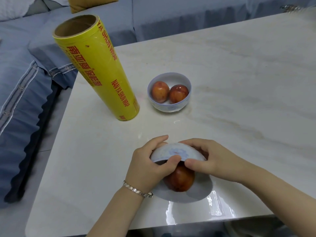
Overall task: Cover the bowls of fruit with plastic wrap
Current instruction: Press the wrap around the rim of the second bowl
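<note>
A white bowl (176,150) with a blue pattern is tipped up on the table near the front edge, its mouth facing me. One red fruit (179,180) lies inside it. My left hand (147,166) grips the bowl's left side with the thumb on the upper rim. My right hand (213,159) grips its right side, thumb beside the left thumb. A shiny clear film (213,206) lies wrinkled on the table by the bowl's lower right. A second bowl (171,106) holding two red fruits (178,94) stands upright farther back. A tall yellow roll of plastic wrap (99,69) stands on end at the left.
The pale marble table (239,82) stretches to the right and back. A blue sofa (25,82) runs along the table's left edge and behind it. A silver bracelet (136,189) is on my left wrist.
</note>
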`<state>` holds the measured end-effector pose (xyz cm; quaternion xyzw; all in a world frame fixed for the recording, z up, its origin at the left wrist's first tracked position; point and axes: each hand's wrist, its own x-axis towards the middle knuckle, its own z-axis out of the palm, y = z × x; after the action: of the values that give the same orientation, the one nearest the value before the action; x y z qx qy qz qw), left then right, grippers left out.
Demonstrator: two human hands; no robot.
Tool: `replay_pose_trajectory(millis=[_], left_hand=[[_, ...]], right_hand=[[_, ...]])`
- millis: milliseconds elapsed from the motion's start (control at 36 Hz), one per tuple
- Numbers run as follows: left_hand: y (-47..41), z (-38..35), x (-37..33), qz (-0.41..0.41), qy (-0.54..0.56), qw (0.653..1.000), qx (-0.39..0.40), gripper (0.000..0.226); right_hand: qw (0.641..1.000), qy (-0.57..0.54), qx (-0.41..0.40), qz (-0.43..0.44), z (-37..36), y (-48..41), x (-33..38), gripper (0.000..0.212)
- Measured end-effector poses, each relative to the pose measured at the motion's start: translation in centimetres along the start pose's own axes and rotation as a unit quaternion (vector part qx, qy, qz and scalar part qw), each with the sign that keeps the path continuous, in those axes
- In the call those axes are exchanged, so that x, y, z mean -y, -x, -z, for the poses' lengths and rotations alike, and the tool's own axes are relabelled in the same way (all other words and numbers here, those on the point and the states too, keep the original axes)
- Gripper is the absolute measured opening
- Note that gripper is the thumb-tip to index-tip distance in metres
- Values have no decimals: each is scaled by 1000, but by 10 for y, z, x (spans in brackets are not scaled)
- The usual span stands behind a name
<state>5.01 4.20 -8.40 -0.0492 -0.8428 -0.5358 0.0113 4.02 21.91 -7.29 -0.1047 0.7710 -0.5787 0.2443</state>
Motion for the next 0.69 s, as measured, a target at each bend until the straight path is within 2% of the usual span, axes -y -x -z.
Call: replay_pose_trajectory(millis=[139, 194, 250, 333, 389, 444, 528, 611, 694], left_hand=[[-5, -3, -1, 40, 9, 999, -12, 39], [-9, -2, 0, 63, 20, 998, -22, 32], [-11, -2, -1, 97, 46, 993, -52, 12], [-13, -5, -3, 166, 112, 970, -137, 33], [-13, -7, -6, 215, 154, 952, -154, 35], [-11, -11, -7, 234, 202, 941, -136, 33], [-11, -11, -8, 254, 220, 939, -76, 36], [-18, -1, 0, 233, 170, 957, -21, 21], [-24, 6, 0, 205, 138, 968, 44, 18]], right_hand=[[993, -114, -17, -21, 1, -1, -11, 47], [988, -144, -27, -45, 0, 0, -15, 54], [985, -163, -32, -44, -1, 5, -20, 53], [979, -195, -55, -19, -3, 15, -26, 31], [973, -215, -82, -20, -3, 18, -29, 40], [968, -224, -109, -16, -1, 18, -29, 41], [967, -223, -122, -8, 2, 18, -25, 25], [970, -211, -123, 1, 2, 18, -22, 25], [976, -194, -103, 9, -1, 17, -20, 22]])
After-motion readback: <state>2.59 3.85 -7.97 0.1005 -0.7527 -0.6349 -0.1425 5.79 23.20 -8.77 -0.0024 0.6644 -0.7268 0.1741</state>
